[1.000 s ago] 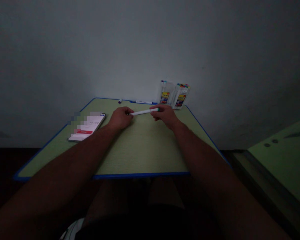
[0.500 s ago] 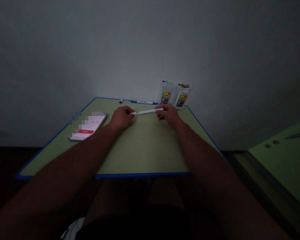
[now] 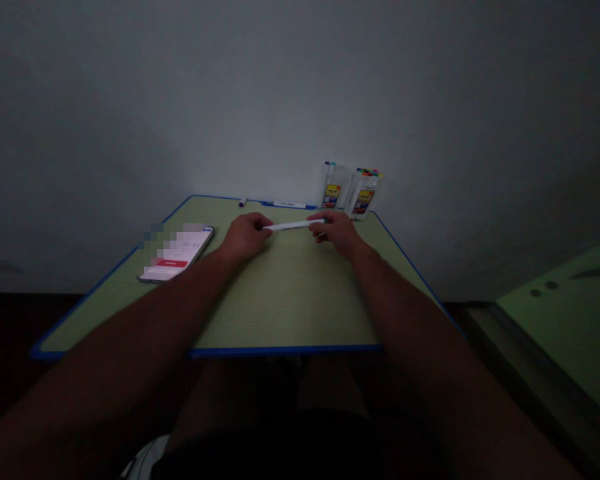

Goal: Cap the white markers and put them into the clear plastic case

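Observation:
A slim white marker is stretched between my two hands above the middle of the table. My left hand pinches its left end between thumb and fingers. At the other end my right hand grips it with the fingertips, where a bit of dark green shows. Behind them, at the table's far edge, lies another white marker with blue near it. A small dark purple cap rests to the left of that marker.
Two clear marker cases stand against the wall at the back right; the right-hand case holds several coloured markers. A lit phone lies on the left of the blue-edged table. A green panel is at the far right.
My hands have come slightly closer together along the marker. The narrow gap seen near its left end has closed. Everything else on the table is unmoved.

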Available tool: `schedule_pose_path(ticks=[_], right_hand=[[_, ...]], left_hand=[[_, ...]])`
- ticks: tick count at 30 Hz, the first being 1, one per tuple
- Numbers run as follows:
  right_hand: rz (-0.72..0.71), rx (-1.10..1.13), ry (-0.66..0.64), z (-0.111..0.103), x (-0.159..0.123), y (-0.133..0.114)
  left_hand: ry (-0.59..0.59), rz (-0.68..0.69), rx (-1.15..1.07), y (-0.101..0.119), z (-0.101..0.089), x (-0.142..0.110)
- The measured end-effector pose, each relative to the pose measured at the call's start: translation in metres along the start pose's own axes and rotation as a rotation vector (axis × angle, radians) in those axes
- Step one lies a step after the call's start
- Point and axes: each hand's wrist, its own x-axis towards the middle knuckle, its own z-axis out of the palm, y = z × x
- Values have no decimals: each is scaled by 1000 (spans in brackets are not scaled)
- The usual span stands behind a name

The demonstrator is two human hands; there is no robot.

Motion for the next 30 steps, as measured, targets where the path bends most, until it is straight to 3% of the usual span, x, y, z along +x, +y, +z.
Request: schedule_pose_path(ticks=[15,21,30], right_hand=[[65,50,43,-7,0,-2],[106,-2,2,-11,-1,-2],[126,20,-32,-10,-4,-5]], left_hand=[[-60,-23,-210,-3,0,1],[-82,-63,-376,-1,-1,-1],[-94,-94,-409,4,-4,-4]])
